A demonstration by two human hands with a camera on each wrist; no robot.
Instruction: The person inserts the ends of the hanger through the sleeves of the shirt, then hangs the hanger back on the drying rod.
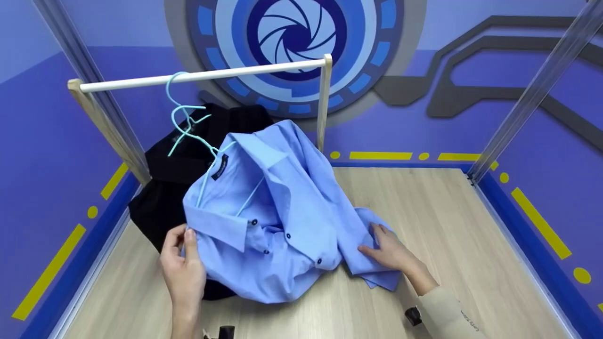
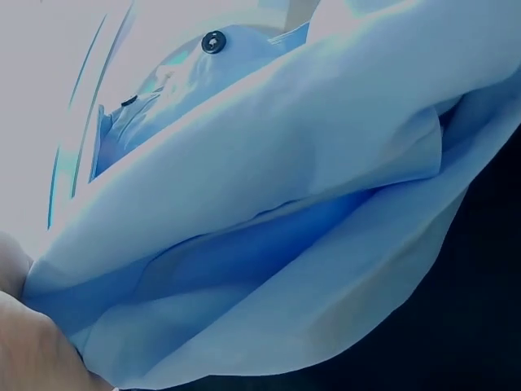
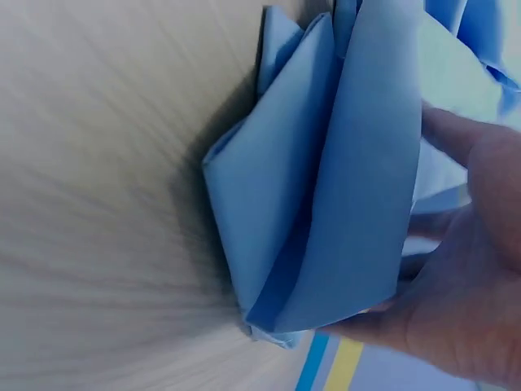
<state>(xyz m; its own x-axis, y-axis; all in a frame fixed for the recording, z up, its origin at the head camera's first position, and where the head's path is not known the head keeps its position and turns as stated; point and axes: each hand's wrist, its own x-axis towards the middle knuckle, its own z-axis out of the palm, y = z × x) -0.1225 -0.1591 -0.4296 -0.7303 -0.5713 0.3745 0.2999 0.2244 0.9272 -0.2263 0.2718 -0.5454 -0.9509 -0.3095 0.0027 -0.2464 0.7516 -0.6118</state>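
A light blue button-up shirt (image 1: 311, 202) with dark buttons lies tilted, its collar spread open. Inside its neck sits a teal wire hanger (image 1: 203, 188), whose hook sticks out free above the collar. My left hand (image 1: 183, 268) pinches the shirt by its shoulder beside the collar, thumb on the near side. In the left wrist view, the collar fold (image 2: 269, 163) spreads out from the fingertips. At the right, my right hand (image 1: 391, 249) holds the folded sleeve (image 3: 358, 179) low over the tabletop, with fingers partly hidden behind the cloth.
Behind the shirt, a black garment (image 1: 165, 188) hangs on a second teal hanger (image 1: 172, 94) hooked over the white rail (image 1: 207, 74) of a wooden rack. Blue panel walls (image 1: 518, 141) enclose the wood-grain tabletop (image 1: 452, 226).
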